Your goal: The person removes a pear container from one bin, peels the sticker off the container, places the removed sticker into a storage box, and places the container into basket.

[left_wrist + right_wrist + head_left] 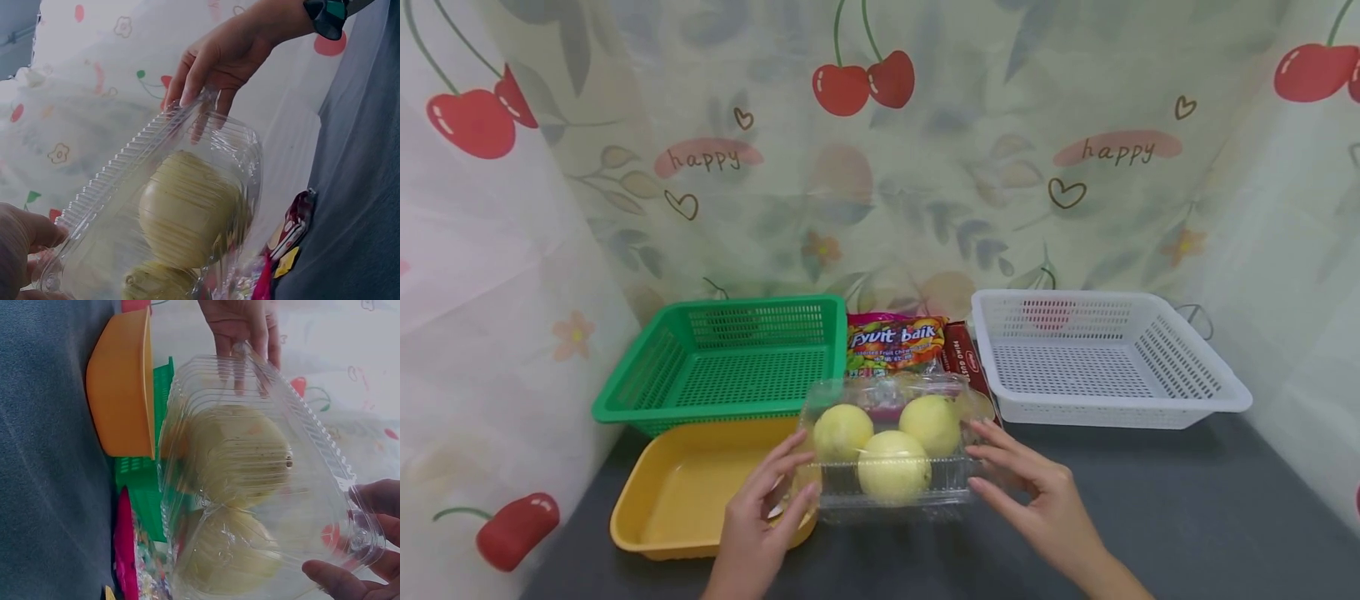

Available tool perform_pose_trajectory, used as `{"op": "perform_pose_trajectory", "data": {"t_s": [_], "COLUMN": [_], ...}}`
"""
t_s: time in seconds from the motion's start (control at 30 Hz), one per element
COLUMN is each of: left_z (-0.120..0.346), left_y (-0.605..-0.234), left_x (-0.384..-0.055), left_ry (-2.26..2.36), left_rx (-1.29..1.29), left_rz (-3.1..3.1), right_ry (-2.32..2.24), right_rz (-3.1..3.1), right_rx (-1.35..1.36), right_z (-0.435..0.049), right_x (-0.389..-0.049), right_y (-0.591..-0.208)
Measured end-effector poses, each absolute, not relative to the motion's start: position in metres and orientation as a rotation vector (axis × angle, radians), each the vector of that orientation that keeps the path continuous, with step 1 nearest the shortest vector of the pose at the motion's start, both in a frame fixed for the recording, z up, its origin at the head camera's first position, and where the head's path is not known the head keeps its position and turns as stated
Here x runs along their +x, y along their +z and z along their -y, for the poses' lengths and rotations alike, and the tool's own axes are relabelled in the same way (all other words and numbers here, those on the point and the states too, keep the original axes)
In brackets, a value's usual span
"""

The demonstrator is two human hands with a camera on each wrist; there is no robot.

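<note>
A clear plastic clamshell box is held up off the table in front of me, tilted so its inside shows. Three round, pale yellow fruits sit in it; their exact kind is unclear. My left hand grips the box's left end with thumb and fingers. At the opposite end, my right hand grips it likewise. The right wrist view shows the right fingers at a corner of the box, and its ridged rim runs between both hands. Some fingertips are hidden behind the plastic.
Behind the box lie a colourful candy bag and a dark red packet, partly covered. A green basket stands at the back left, a yellow tray before it, and a white basket at the back right. Patterned curtains surround the dark table.
</note>
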State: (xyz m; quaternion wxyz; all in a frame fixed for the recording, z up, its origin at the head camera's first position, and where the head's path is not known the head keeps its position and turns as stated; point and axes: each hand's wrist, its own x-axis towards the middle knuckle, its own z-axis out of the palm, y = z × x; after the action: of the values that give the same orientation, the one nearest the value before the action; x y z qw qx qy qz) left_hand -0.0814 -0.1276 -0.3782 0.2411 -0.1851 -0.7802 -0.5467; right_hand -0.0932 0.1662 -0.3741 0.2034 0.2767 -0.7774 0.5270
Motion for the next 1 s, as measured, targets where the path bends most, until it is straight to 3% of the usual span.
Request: {"op": "perform_pose_trajectory", "data": {"t_s": [1.0], "left_z": [0.156], "left_y": [-0.353], "left_x": [-0.095], "left_ry": [-1.376], "left_rx": [-0.47], "left_rz": [2.027], "right_ry": [1.429], "right_rz": [2.095], "right_rx": [0.864], "right_z": [-0.132], "right_x": [-0.123], "right_y": [-0.346]}}
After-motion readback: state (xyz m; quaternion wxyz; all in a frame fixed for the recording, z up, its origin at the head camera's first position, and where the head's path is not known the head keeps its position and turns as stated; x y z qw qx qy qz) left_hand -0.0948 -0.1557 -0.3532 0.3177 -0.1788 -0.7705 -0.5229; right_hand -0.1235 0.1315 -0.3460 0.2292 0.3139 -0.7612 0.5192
